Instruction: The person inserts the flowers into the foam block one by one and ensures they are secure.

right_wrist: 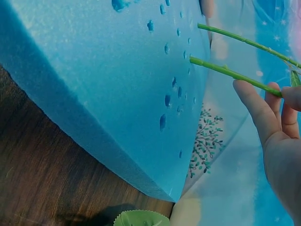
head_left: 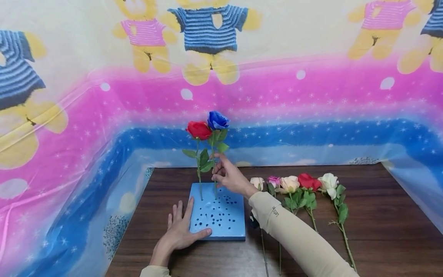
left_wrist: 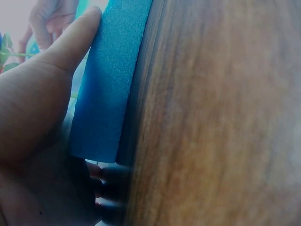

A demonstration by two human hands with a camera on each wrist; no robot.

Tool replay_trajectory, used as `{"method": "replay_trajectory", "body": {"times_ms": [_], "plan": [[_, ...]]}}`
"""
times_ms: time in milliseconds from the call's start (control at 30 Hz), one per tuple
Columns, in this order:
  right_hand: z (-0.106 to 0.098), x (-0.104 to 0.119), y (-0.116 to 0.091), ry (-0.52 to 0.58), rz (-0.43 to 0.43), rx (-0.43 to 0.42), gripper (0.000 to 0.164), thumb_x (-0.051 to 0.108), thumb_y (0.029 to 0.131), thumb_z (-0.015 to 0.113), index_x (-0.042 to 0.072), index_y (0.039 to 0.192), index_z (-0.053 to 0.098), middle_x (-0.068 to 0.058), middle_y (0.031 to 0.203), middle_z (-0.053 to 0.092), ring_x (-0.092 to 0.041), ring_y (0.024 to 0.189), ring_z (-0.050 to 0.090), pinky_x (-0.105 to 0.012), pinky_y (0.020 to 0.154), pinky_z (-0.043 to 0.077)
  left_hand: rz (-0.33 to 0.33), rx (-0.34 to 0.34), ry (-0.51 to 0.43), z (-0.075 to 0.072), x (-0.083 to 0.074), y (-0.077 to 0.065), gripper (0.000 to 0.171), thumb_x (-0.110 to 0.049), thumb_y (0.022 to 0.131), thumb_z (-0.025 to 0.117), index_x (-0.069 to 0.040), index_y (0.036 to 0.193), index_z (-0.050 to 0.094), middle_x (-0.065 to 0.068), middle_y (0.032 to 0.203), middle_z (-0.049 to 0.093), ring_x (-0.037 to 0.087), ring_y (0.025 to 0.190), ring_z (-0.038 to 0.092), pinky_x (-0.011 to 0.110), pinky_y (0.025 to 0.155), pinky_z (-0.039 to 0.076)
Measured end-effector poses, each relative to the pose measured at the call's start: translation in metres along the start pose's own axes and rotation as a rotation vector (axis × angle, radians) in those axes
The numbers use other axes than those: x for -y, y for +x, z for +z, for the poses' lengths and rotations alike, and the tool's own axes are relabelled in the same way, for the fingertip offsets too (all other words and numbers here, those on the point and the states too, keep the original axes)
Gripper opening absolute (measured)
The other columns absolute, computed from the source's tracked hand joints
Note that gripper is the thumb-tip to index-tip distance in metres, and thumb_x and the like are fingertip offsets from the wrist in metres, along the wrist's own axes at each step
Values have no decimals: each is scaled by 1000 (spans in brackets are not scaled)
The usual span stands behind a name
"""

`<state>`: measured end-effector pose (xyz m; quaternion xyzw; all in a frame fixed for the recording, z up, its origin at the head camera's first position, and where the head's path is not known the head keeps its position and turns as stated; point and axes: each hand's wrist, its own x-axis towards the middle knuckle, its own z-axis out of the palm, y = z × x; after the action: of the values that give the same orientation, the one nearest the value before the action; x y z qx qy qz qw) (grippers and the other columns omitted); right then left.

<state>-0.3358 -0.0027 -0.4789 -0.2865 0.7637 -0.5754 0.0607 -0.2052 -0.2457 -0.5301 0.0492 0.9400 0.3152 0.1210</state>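
Observation:
A blue foam block (head_left: 225, 227) with many small holes lies on the table. Its left edge and near corner are pressed by my left hand (head_left: 181, 231), fingers spread and thumb on the top face. In the left wrist view the thumb (left_wrist: 75, 42) lies along the block's side (left_wrist: 106, 84). My right hand (head_left: 232, 177) holds the stem of a blue rose (head_left: 219, 120), which stands upright with its lower end in the foam. Beside it a red rose (head_left: 199, 130) stands in the block. In the right wrist view both green stems (right_wrist: 221, 69) meet the foam face.
To the right, several artificial roses lie on the brown wooden table (head_left: 387, 231): a white rose (head_left: 328, 182), another red rose (head_left: 309, 181), a peach rose (head_left: 290, 184) and a pink rose (head_left: 273, 181) among them. My right forearm crosses over some stems. A patterned cloth (head_left: 270, 92) hangs behind.

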Motion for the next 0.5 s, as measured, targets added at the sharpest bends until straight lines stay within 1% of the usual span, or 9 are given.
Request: {"method": "replay_trajectory", "body": {"times_ms": [100,300,433,500], "plan": [[-1,1,1,-28,-1,7,67,-6,112,61,18,169,35,-16,113,60,-43,109,73,-40,81,69,2,-2,3,-2,-1,0,132,-71,90,84,-17,181,4,38,180,-6,58,167,-14,80,129,-3],[-1,-2,1,-69,-5,10,61,-2,111,64,28,161,46,-13,110,60,-36,105,75,-37,82,69,0,-3,-1,-3,-1,0,132,-71,90,83,-17,181,4,38,180,-6,58,167,-13,80,129,-3],[-1,-6,-2,-50,12,12,60,0,111,66,28,161,47,-13,111,62,-34,105,75,-39,83,69,-2,5,0,-1,1,0,132,-72,90,82,-18,182,3,38,180,-6,58,167,-14,79,130,-3],[-1,-8,-3,-36,31,14,63,2,112,66,26,165,43,-12,112,65,-34,105,75,-41,85,69,0,9,2,0,2,0,132,-73,91,82,-19,182,2,38,180,-7,58,166,-14,80,130,-3]]}}
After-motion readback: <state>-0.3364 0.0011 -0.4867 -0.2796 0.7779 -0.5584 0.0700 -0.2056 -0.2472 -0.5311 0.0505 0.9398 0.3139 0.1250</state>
